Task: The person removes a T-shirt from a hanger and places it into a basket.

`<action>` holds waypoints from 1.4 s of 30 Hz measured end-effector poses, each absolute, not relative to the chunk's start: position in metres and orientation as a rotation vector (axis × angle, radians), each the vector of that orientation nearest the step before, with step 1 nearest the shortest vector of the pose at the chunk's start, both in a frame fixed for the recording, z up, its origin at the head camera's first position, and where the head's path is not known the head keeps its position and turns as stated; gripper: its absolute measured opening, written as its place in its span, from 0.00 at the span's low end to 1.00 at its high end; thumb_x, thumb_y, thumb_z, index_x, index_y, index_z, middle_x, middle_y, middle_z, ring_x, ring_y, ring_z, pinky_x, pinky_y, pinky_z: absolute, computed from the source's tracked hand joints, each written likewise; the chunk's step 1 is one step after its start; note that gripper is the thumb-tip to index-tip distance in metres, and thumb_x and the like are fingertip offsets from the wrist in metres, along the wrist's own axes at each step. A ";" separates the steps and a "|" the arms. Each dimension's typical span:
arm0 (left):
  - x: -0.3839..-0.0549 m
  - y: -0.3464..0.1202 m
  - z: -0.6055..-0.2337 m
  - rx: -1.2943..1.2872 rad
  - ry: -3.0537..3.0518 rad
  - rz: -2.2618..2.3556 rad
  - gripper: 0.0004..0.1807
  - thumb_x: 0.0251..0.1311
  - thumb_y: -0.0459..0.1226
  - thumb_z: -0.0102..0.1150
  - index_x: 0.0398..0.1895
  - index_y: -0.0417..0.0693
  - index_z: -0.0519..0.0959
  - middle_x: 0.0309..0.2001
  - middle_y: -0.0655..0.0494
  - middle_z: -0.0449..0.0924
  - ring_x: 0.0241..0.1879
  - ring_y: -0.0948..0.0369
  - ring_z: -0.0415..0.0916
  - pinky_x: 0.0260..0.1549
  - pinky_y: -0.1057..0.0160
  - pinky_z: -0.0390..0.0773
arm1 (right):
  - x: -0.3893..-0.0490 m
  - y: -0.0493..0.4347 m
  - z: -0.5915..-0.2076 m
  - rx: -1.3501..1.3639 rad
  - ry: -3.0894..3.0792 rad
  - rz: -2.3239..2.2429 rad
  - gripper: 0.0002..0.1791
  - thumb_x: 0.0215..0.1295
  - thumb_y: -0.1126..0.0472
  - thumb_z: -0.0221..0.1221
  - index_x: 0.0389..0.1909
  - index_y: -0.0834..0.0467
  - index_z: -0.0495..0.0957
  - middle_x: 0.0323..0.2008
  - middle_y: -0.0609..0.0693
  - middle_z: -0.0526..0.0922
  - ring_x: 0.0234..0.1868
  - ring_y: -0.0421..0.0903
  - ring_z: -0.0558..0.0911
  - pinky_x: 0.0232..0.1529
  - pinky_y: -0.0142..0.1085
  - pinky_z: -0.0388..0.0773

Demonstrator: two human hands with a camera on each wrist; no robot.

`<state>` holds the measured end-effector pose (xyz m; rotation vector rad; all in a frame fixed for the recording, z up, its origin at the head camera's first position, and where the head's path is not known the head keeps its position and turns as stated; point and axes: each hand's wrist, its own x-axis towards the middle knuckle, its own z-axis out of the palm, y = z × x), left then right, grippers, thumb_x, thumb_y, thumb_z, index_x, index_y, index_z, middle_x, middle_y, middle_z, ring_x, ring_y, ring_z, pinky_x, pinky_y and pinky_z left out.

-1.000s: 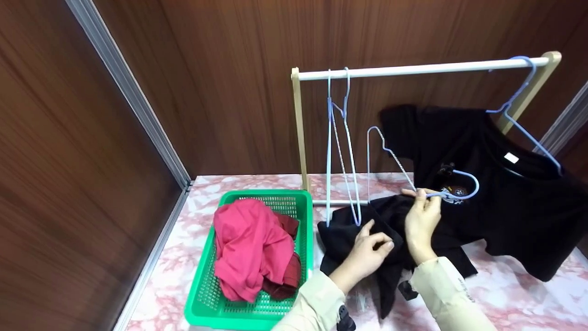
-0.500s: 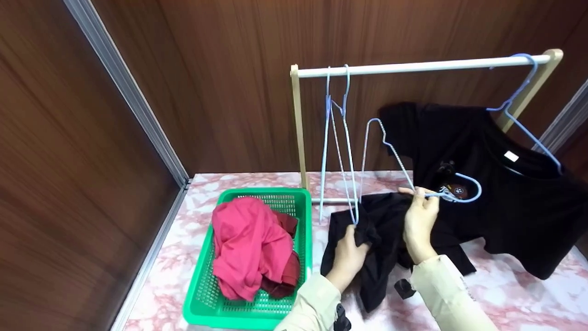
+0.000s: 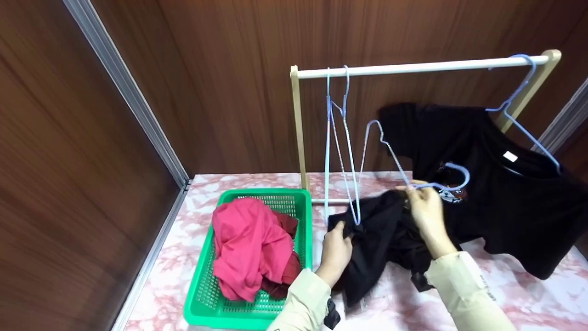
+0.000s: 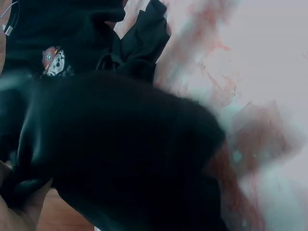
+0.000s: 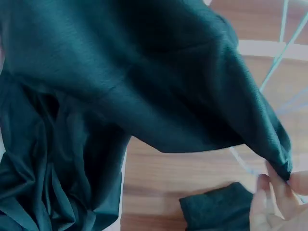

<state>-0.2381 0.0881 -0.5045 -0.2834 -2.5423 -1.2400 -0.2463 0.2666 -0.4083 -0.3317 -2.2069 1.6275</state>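
Note:
In the head view my left hand (image 3: 336, 250) pinches the edge of a black garment (image 3: 372, 248), which droops over the table. The same cloth (image 4: 120, 144) fills much of the left wrist view. My right hand (image 3: 426, 207) grips a light blue wire hanger (image 3: 395, 156) near the base of its hook, tipped so the hook points right. One end of that hanger rises above the fingers, while the cloth hides its other parts. In the right wrist view the left hand's fingers (image 5: 274, 192) hold a corner of the fabric.
A drying rack (image 3: 413, 69) carries two bare hangers (image 3: 349, 151) at left and a black T-shirt (image 3: 505, 197) on a blue hanger (image 3: 528, 128) at right. A green basket (image 3: 197, 294) with a pink garment (image 3: 252, 243) and dark red cloth (image 3: 289, 271) stands left.
My left hand has taken hold of the black garment's edge and drawn it left and down. My right hand has turned slightly, its hanger's hook tilting upward.

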 end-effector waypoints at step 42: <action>-0.209 0.111 -0.545 -0.377 -2.919 -0.212 0.37 0.39 0.47 0.76 0.58 0.59 0.73 0.61 0.47 0.69 0.56 0.52 0.72 0.46 0.56 0.76 | -0.278 0.289 -0.332 -0.420 -2.296 1.195 0.15 0.72 0.59 0.44 0.51 0.63 0.70 0.13 0.14 0.64 0.30 0.28 0.71 0.41 0.28 0.63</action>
